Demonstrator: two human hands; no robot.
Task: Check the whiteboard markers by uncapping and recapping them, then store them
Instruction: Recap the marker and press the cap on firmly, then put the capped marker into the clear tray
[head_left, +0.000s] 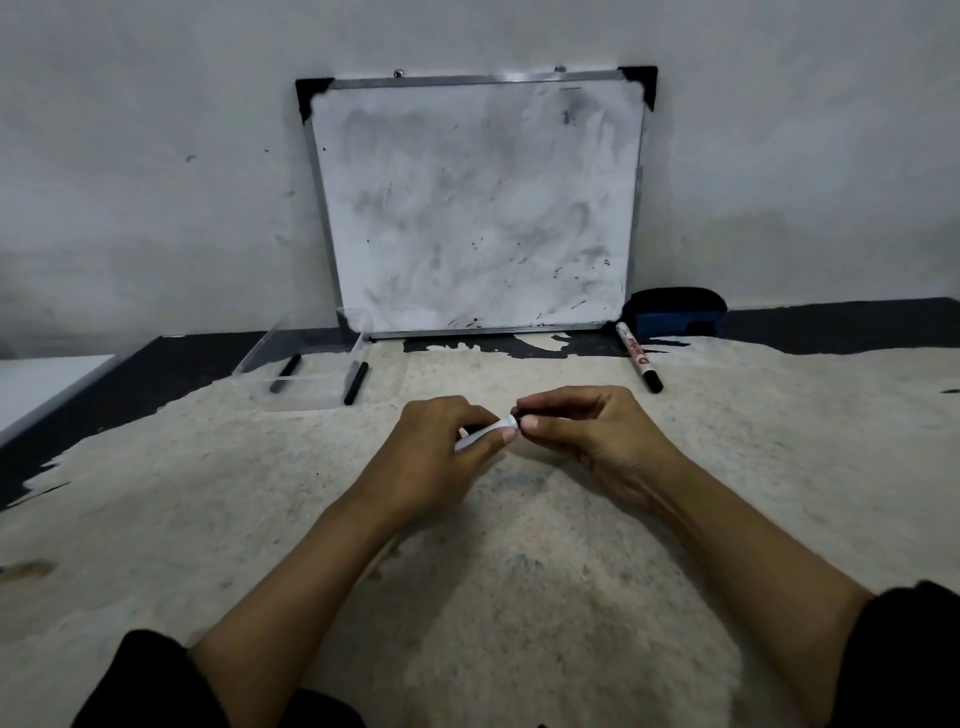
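Observation:
A white whiteboard marker (488, 432) is held level over the middle of the table. My left hand (441, 447) grips its barrel. My right hand (576, 431) pinches its black cap end; whether the cap is on or off I cannot tell. Another white marker with a black cap (638, 356) lies on the table at the right, below the whiteboard's corner. A clear plastic tray (260, 364) stands at the left with a black marker (285, 372) inside. A second black marker (356, 383) lies at the tray's right side.
A smudged whiteboard (475, 208) leans upright against the wall at the back. A dark blue eraser (675, 312) sits by its lower right corner. The table top (519, 571) is worn and pale, with dark edges at left and back.

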